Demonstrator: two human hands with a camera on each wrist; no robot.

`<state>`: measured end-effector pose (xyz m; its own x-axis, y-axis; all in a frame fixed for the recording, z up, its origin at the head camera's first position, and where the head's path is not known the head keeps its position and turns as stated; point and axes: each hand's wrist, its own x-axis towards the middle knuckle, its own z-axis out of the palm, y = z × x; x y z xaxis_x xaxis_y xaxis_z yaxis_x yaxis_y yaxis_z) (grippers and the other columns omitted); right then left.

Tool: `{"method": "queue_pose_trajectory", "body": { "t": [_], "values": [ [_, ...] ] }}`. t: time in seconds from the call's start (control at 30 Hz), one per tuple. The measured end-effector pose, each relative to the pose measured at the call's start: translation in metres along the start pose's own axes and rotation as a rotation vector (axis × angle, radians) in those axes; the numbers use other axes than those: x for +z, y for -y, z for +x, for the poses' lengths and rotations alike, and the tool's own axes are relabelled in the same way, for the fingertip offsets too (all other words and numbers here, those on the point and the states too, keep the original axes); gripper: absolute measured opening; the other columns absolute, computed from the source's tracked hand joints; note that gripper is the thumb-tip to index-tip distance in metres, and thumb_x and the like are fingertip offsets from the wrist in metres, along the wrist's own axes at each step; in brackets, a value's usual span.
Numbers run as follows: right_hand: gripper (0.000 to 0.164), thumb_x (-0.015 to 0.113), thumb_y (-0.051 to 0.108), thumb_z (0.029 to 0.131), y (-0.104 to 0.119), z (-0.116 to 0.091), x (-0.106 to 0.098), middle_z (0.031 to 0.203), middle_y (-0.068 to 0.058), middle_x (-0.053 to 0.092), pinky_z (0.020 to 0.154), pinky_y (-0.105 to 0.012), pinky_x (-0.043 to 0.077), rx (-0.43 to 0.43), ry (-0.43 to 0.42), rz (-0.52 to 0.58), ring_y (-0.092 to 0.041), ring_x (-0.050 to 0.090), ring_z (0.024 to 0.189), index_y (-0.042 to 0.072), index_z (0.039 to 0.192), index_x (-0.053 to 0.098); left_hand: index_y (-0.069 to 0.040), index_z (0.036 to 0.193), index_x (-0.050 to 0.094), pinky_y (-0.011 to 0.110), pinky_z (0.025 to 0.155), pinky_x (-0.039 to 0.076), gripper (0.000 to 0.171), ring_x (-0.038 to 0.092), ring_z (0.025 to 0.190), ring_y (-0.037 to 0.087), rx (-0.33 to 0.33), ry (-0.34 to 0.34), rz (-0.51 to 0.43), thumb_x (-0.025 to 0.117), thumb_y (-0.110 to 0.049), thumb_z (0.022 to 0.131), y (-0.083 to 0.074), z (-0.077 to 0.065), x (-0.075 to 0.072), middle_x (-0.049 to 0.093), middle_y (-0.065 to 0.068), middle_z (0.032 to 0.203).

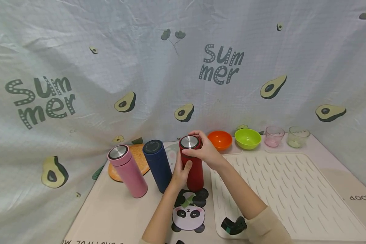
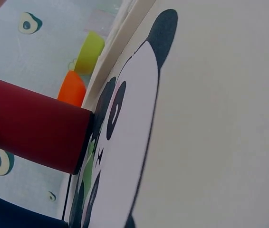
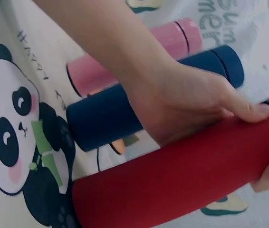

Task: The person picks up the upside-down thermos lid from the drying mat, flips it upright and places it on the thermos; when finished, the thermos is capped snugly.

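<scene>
A red thermos (image 1: 195, 174) with a silver-topped lid (image 1: 189, 142) stands upright on the table, its base near a printed panda. My left hand (image 1: 180, 173) grips its body from the left, thumb lying along the front, as the right wrist view also shows. From the right, my right hand (image 1: 207, 152) holds the lid, thumb across its front and fingers behind. A blue thermos (image 1: 159, 167) and a pink thermos (image 1: 131, 174) stand to the left of the red one. In the left wrist view, the lower part of the red thermos (image 2: 34, 124) meets the table.
An orange bowl (image 1: 220, 140), a green bowl (image 1: 247, 139) and two clear cups, one pinkish (image 1: 273, 136) and one greenish (image 1: 297, 137), line the back right. A cream ridged mat (image 1: 280, 193) covers the right side. Behind the pink thermos lies an orange round mat (image 1: 139, 157).
</scene>
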<state>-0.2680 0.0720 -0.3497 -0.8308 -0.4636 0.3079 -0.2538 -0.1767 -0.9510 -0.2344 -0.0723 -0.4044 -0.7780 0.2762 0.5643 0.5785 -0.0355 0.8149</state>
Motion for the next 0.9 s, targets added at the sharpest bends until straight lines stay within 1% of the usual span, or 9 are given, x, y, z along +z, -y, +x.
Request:
{"method": "queue_pose_trajectory", "body": {
  "t": [0.07,0.17,0.33,0.43,0.5,0.57,0.7,0.83,0.9],
  "values": [
    [0.066,0.069,0.018,0.081,-0.0015,0.0004,0.0015,0.124,-0.016,0.044,0.091,-0.036,0.044,0.003,0.006,-0.007,-0.028,0.048,0.109,0.007,0.135,0.033,0.001,0.144,0.0,0.037,0.097,0.038,0.078,0.037,0.121,0.035,-0.02,-0.011,0.008,0.039,-0.045,0.094,-0.0059,-0.0007,0.0001,0.028,0.027,0.139],
    [0.065,0.061,0.012,0.084,-0.0026,-0.0014,0.0019,0.128,-0.019,0.044,0.095,-0.038,0.041,-0.004,0.035,0.013,-0.029,0.047,0.111,0.005,0.14,0.029,0.001,0.143,0.003,0.035,0.095,0.04,0.074,0.04,0.118,0.033,-0.021,-0.02,0.002,0.04,-0.04,0.095,-0.0062,-0.0018,-0.0006,0.032,0.027,0.135],
    [0.06,0.063,0.015,0.084,-0.0009,-0.0015,0.0017,0.124,-0.018,0.044,0.092,-0.037,0.044,-0.005,0.04,0.009,-0.028,0.048,0.108,0.005,0.134,0.032,0.002,0.143,0.005,0.033,0.094,0.041,0.07,0.043,0.116,0.021,-0.011,-0.022,-0.001,0.041,-0.036,0.096,-0.0048,-0.0026,0.0,0.034,0.027,0.133],
    [0.06,0.056,0.014,0.087,0.0004,-0.0022,0.0016,0.129,-0.018,0.039,0.094,-0.035,0.041,0.007,0.065,0.037,-0.026,0.044,0.112,0.006,0.139,0.026,0.003,0.142,0.006,0.032,0.093,0.042,0.07,0.045,0.113,0.015,-0.005,-0.03,0.0,0.04,-0.038,0.096,-0.0035,-0.0033,0.0004,0.036,0.028,0.131],
    [0.059,0.051,0.01,0.088,0.0016,-0.0031,0.0017,0.13,-0.021,0.038,0.096,-0.035,0.04,0.002,0.067,0.071,-0.027,0.043,0.113,0.004,0.141,0.025,0.004,0.142,0.008,0.032,0.093,0.042,0.069,0.045,0.112,0.013,0.003,-0.027,-0.005,0.039,-0.037,0.096,-0.0028,-0.0034,0.0007,0.037,0.029,0.129],
    [0.057,0.051,0.007,0.087,0.0016,-0.003,0.0016,0.128,-0.022,0.04,0.095,-0.035,0.041,-0.007,0.051,0.089,-0.027,0.044,0.111,0.002,0.139,0.028,0.004,0.141,0.009,0.032,0.092,0.042,0.067,0.046,0.111,0.012,0.007,-0.021,-0.013,0.039,-0.037,0.097,-0.0026,-0.0027,0.0009,0.038,0.029,0.127],
    [0.061,0.062,0.012,0.084,0.0014,-0.0022,0.0028,0.125,-0.018,0.043,0.091,-0.034,0.044,-0.006,0.005,0.024,-0.025,0.048,0.107,0.004,0.136,0.031,0.003,0.141,0.008,0.03,0.092,0.042,0.067,0.046,0.11,0.009,0.005,-0.019,-0.014,0.038,-0.036,0.097,-0.004,-0.002,0.0008,0.039,0.029,0.127],
    [0.063,0.055,0.013,0.087,0.0009,-0.0039,0.002,0.13,-0.02,0.039,0.095,-0.036,0.041,0.013,0.019,0.042,-0.026,0.045,0.111,0.006,0.142,0.024,0.004,0.142,0.006,0.031,0.093,0.041,0.069,0.045,0.111,0.009,-0.002,-0.012,-0.018,0.039,-0.037,0.096,-0.0055,-0.002,0.0012,0.038,0.03,0.128],
    [0.06,0.052,0.01,0.087,0.0002,-0.0043,0.0017,0.129,-0.022,0.04,0.095,-0.037,0.04,0.005,0.017,0.073,-0.027,0.045,0.111,0.004,0.141,0.027,0.003,0.142,0.005,0.032,0.093,0.041,0.07,0.045,0.111,0.009,-0.004,-0.011,-0.022,0.039,-0.037,0.096,-0.006,-0.002,0.0016,0.038,0.03,0.127]
  ]
}}
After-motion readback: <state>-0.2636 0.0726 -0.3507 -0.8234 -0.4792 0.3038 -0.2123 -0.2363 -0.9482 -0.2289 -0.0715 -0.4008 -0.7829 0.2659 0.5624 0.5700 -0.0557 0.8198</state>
